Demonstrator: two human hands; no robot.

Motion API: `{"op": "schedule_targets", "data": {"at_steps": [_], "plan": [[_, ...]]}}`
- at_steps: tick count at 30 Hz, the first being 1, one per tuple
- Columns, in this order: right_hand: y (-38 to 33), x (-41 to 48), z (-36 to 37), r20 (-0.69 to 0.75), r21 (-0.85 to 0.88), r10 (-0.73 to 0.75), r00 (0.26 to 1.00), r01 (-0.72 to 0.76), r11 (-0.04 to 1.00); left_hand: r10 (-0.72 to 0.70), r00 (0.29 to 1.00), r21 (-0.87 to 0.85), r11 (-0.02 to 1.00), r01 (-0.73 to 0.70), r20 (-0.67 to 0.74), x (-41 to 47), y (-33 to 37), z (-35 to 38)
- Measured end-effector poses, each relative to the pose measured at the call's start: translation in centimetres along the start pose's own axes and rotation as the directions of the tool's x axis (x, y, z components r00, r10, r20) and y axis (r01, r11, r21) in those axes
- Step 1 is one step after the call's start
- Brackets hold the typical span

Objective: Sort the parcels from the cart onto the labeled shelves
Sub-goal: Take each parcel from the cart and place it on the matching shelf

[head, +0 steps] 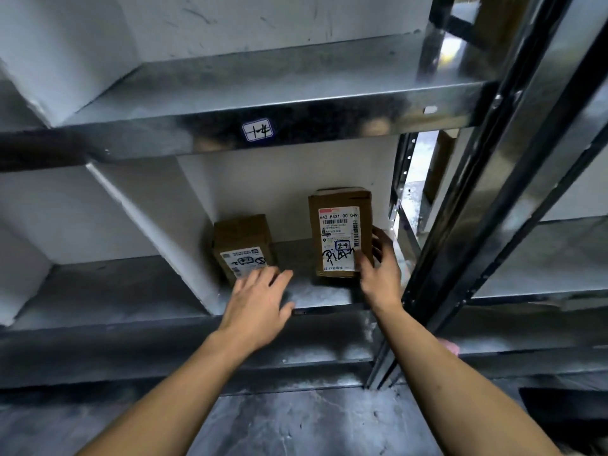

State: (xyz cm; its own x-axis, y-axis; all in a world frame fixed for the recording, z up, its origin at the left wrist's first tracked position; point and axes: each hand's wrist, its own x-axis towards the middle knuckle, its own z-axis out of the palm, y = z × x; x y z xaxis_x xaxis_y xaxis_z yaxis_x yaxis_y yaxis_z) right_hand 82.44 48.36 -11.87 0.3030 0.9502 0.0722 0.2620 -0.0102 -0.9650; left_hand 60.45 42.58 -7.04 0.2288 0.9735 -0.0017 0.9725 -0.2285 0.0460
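At centre frame the right hand (378, 274) pinches the tall parcel (339, 225) by its right edge on the shelf (322, 294). The left hand (260, 301) spreads flat-fingered by the shorter parcel (243, 245). Best to seat it square with the label outward.

Short parcel (243, 238) and tall parcel (339, 232) stand on shelf (322, 291).

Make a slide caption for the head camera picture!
Right hand grips a tall brown cardboard parcel on a grey metal shelf; left hand hovers by a smaller brown cardboard parcel.

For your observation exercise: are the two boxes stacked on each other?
No, the small box and the tall box stand side by side on the shelf.
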Motion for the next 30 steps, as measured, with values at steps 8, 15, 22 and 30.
{"op": "schedule_targets", "data": {"at_steps": [8,15,22,30], "plan": [[1.8,0.8,0.0,0.102,0.014,0.039,0.994,-0.041,0.999,-0.049,0.999,-0.076,0.996,0.049,-0.004,-0.4,0.4,0.7],[2.8,0.1,0.0,0.15,-0.073,0.06,0.987,-0.049,0.996,-0.056,0.998,-0.135,0.989,0.053,-0.023,-0.6,0.5,1.1],[2.1,-0.6,-1.0,0.176,-0.132,0.049,0.983,-0.026,0.991,-0.027,0.999,-0.143,0.989,0.024,-0.019,-1.1,0.4,1.4],[2.9,-6.1,-3.6,0.186,-0.555,-0.068,0.98,0.162,0.816,0.079,0.997,-0.176,0.981,-0.08,-0.013,-1.3,0.6,1.7]]}}
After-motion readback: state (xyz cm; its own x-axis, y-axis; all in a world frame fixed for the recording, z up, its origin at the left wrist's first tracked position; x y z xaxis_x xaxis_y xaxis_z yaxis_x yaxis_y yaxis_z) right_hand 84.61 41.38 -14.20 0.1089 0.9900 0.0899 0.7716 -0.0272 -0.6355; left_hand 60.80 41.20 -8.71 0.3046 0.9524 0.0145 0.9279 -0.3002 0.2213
